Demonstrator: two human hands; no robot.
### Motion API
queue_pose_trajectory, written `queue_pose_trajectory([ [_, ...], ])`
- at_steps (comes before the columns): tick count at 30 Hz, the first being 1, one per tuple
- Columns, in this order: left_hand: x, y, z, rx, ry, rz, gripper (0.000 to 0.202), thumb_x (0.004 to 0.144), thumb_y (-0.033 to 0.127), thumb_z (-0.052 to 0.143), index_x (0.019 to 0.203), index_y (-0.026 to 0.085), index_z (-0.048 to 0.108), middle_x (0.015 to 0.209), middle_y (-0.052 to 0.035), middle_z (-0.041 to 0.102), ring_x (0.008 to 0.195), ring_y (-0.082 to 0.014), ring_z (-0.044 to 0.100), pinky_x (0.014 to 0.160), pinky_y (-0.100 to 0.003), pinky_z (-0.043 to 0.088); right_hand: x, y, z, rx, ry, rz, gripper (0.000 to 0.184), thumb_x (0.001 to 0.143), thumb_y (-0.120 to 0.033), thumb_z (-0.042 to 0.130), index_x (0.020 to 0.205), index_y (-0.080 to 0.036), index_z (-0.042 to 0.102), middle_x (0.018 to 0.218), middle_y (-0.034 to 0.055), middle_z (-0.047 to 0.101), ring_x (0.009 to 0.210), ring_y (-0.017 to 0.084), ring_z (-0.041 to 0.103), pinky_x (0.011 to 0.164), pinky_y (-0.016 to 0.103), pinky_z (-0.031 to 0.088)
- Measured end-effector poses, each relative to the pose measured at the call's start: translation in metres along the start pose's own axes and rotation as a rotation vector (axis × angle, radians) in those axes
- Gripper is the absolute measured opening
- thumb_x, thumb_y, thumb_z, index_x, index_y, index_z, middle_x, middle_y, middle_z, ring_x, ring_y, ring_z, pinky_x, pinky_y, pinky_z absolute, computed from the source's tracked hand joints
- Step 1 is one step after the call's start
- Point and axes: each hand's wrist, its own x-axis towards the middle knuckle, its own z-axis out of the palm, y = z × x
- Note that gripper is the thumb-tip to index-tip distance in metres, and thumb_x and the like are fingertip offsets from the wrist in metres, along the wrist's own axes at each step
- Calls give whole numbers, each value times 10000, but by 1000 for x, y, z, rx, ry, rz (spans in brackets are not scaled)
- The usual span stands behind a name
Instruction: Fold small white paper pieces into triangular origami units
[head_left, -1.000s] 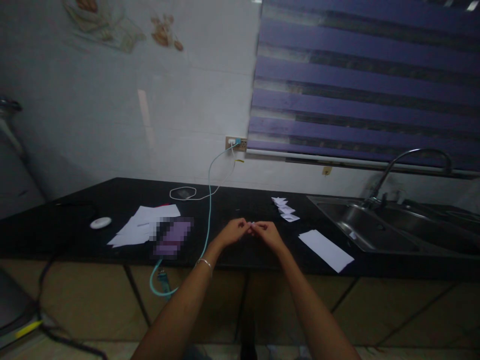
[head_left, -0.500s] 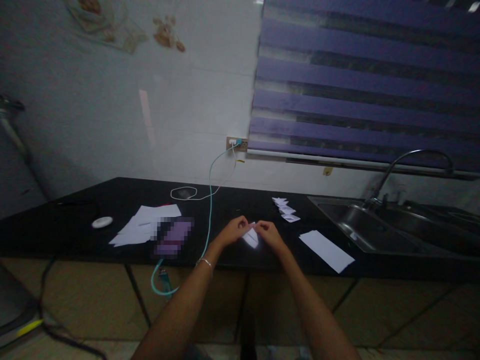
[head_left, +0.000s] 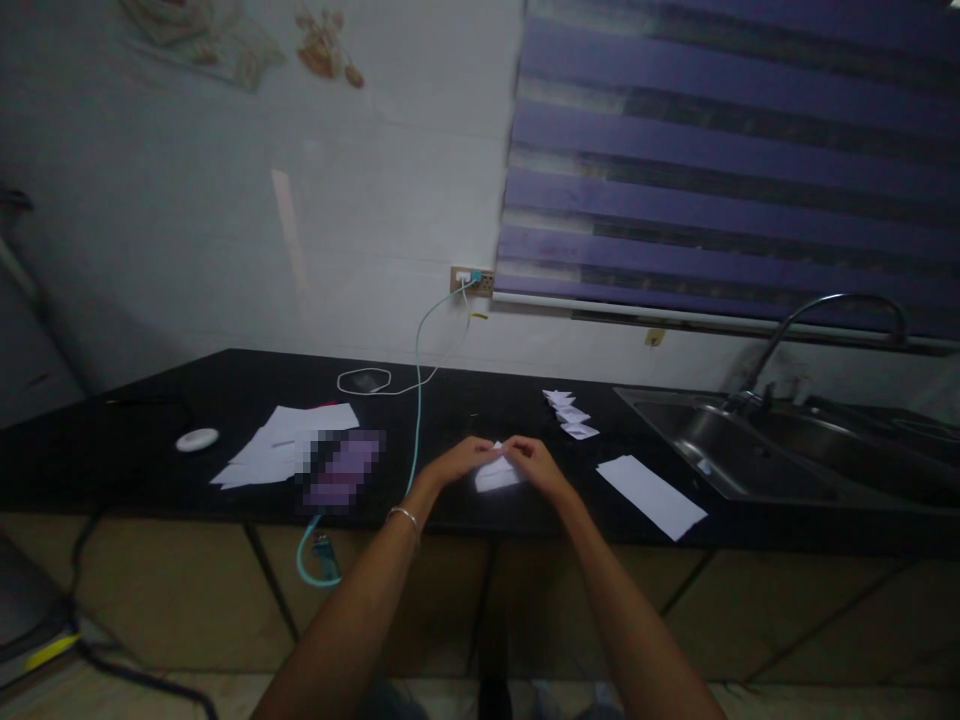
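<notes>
Between my two hands is a small folded piece of white paper (head_left: 496, 478), close above or on the dark counter. My left hand (head_left: 466, 458) has its fingers closed on the paper's upper left edge. From the other side my right hand (head_left: 531, 461) pinches the upper right edge, and the fingertips of both hands nearly meet. Several folded paper pieces (head_left: 570, 413) lie in an overlapping row beyond my right hand. Right of that hand rests a stack of white paper strips (head_left: 651, 497).
Loose white sheets (head_left: 277, 445) lie at the left beside a blurred purple object (head_left: 346, 472). A round white disc (head_left: 196, 440) sits further left. A teal cord (head_left: 418, 400) runs from the wall socket (head_left: 472, 281) across the black counter (head_left: 450, 400). The steel sink (head_left: 675, 430) is at the right.
The paper between my hands has turned, its lower edge now lying flatter instead of pointing down to the right. Both hands stay on it. The view has shifted slightly.
</notes>
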Motion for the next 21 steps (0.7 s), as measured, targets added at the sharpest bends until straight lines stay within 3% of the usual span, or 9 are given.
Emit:
queue_pose_trajectory([
  [4,-1,-1,1,43,-26,44,484,796,561,594,856,86,669,694,-9,575,633,-114,476,600,-234,344,1,2,1,18,13,38,235,750,-363,630,817,-141,665,630,-10,552,545,101,441,496,223,299],
  [10,0,-7,-1,11,183,76,512,795,561,592,919,68,661,765,-55,631,641,-131,534,580,-229,376,1,5,-1,140,-11,53,399,708,-378,696,1034,-163,614,687,-11,608,597,126,530,552,233,387],
  [12,1,-7,-2,-14,208,86,505,795,553,599,932,71,662,788,-62,644,653,-133,547,590,-230,392,1,5,-1,128,1,46,410,692,-378,716,1027,-162,616,718,-2,628,611,134,550,572,241,408],
  [17,-1,-4,-2,38,121,26,500,744,551,660,868,67,678,703,-38,628,583,-112,516,538,-210,362,-1,4,-2,52,-11,9,285,704,-359,713,902,-158,674,792,20,664,702,159,592,616,245,427],
  [21,-3,-3,-3,15,124,57,495,760,555,643,834,68,686,682,-40,630,579,-117,527,541,-212,373,-2,4,-3,51,4,24,234,714,-361,706,812,-150,684,725,11,657,659,153,585,597,242,418],
])
